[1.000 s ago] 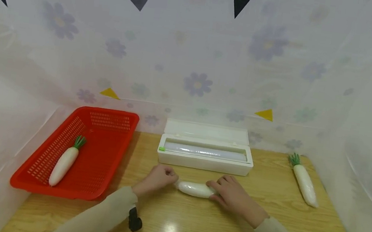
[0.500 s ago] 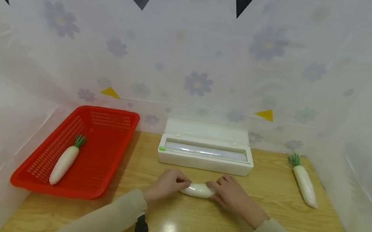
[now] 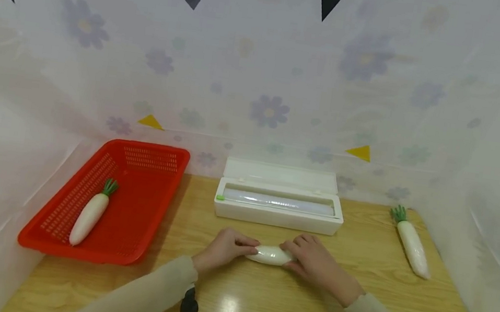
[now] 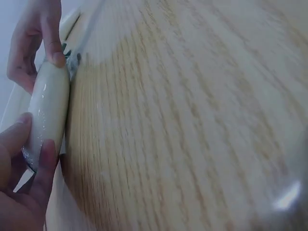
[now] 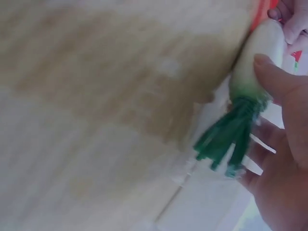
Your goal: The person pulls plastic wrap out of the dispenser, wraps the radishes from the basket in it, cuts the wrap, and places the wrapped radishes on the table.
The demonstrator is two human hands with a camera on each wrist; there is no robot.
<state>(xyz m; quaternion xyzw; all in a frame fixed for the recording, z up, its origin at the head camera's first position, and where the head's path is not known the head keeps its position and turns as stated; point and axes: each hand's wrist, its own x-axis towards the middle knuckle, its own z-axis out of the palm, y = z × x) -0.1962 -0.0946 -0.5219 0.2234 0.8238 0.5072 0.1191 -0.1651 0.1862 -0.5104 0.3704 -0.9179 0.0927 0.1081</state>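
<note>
A white radish [image 3: 271, 255] in shiny clear film lies crosswise on the table, in front of a white box. My left hand [image 3: 225, 250] holds its left end between thumb and fingers. At the other end, my right hand [image 3: 316, 265] grips the radish near its leaves. The green leaves [image 5: 231, 130] show below that hand in the right wrist view, with loose film around them; in the head view they are hidden. Seen from the left wrist, both hands hold the radish body [image 4: 49, 103] from opposite ends.
The open white box [image 3: 277, 219] holds a roll of cling film [image 3: 277, 202]. At left, a red basket [image 3: 144, 205] contains another radish [image 3: 90, 218]. A film-wrapped radish [image 3: 413, 248] lies near the table's right edge. Plastic sheeting [image 3: 270, 74] stands behind and at both sides.
My left hand has moved right, from the film just past the radish's left tip onto that end itself. My right hand has kept its grip, and the radish stays in place.
</note>
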